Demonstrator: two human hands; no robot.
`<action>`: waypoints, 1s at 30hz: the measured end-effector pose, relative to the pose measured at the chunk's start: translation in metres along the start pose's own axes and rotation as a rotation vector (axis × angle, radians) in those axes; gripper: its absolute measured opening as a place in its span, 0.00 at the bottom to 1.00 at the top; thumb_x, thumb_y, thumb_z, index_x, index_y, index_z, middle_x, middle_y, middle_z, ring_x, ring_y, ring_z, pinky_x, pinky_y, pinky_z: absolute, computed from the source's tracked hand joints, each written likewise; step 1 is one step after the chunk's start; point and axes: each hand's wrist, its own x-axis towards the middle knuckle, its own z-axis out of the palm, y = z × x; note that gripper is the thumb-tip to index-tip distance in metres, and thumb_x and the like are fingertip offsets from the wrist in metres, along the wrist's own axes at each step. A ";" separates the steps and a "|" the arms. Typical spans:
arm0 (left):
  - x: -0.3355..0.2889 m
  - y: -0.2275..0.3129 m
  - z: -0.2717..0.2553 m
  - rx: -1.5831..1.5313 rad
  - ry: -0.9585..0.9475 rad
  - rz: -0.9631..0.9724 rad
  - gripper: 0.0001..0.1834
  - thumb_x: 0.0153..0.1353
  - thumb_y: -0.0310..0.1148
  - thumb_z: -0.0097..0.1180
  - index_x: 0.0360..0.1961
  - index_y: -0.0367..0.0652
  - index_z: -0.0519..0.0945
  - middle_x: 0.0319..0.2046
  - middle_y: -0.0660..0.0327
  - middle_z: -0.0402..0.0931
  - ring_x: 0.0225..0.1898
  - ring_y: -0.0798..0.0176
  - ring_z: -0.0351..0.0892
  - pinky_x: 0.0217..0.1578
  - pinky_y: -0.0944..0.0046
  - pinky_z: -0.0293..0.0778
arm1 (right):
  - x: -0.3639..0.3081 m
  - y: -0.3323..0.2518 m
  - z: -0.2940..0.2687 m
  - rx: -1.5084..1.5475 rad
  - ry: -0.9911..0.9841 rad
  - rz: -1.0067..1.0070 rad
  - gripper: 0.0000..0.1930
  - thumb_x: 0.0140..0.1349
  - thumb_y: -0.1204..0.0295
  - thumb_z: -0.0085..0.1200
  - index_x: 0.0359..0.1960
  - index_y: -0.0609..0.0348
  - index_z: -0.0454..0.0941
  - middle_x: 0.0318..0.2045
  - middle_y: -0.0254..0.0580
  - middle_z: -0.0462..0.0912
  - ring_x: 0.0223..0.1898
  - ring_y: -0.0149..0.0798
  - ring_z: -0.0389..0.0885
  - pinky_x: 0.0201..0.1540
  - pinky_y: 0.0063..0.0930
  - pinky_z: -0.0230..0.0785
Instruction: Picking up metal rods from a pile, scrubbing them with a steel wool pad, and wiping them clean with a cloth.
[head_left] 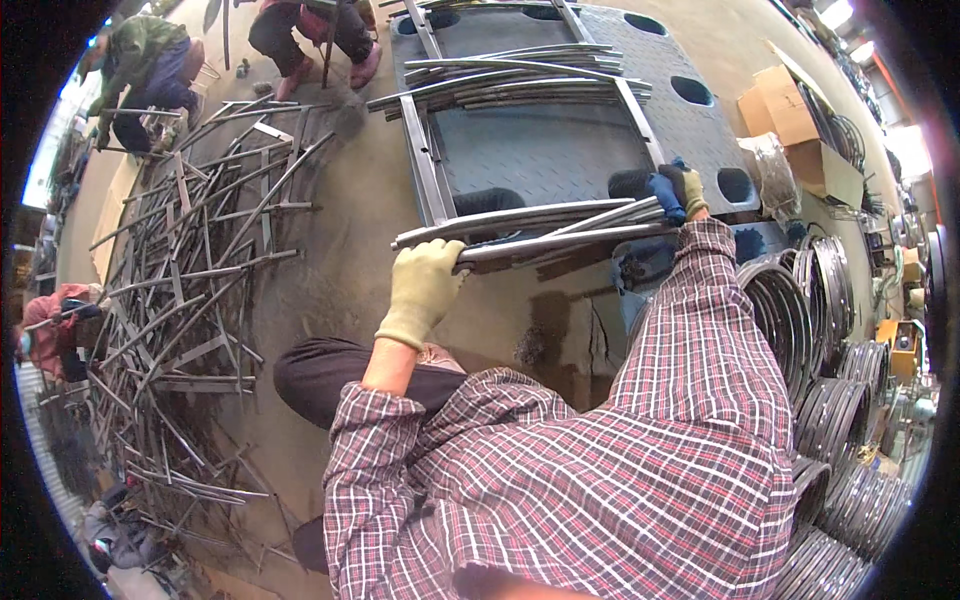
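Gripping a loose bundle of grey metal bars (560,232) from both sides: curled over it near its left ends with the left hand (420,285), gloved in cream, and closed on its right ends with the right hand (682,190), gloved in blue and cream. Held crosswise at the near side of a blue plastic pallet (660,60), by the near ends of two flat metal rails (428,165). Too hard to tell from above whether resting on those rails or lifted. Farther off, lying across the same rails, a second stack of bars (520,75). To the left, on the floor (365,220), a tangled heap of metal frames (190,250). Beyond that heap, a co-worker in green (150,60); beside the pallet's far end, another in pinkish shoes (365,66). To the right, an open cardboard box (775,105) and stacked metal rings (778,320).
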 end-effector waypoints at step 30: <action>0.048 0.086 0.099 -0.205 -0.188 -0.075 0.14 0.56 0.37 0.64 0.42 0.45 0.81 0.36 0.54 0.82 0.39 0.49 0.82 0.41 0.52 0.76 | -0.155 -0.201 0.116 1.234 0.747 0.978 0.14 0.61 0.61 0.62 0.24 0.50 0.71 0.17 0.28 0.71 0.15 0.30 0.68 0.20 0.28 0.65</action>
